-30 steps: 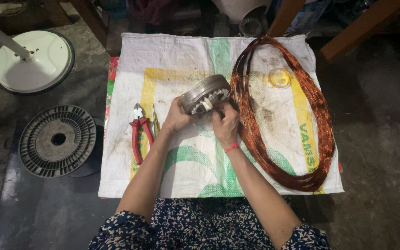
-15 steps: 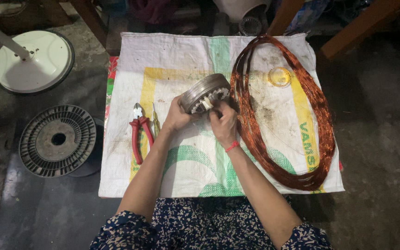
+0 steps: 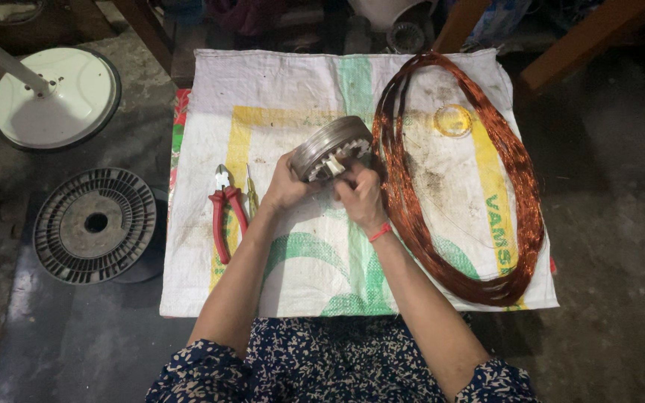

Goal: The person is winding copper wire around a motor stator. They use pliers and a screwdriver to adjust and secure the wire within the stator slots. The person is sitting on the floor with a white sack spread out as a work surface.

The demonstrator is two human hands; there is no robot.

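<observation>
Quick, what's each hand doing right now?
Left hand: closed on the rim of the round metal stator, holding it tilted.
Right hand: fingers curled at the stator's slotted face; whether they pinch anything cannot be told.

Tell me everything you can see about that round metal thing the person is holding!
The round metal thing is a thick grey ring, like a short drum, that looks like dull steel. Pale teeth line its inside. It is tilted, open face toward the person, above the white woven sack. The left hand grips its lower left edge, and the right hand has fingers at the teeth. A big loop of copper wire lies just to its right.
</observation>
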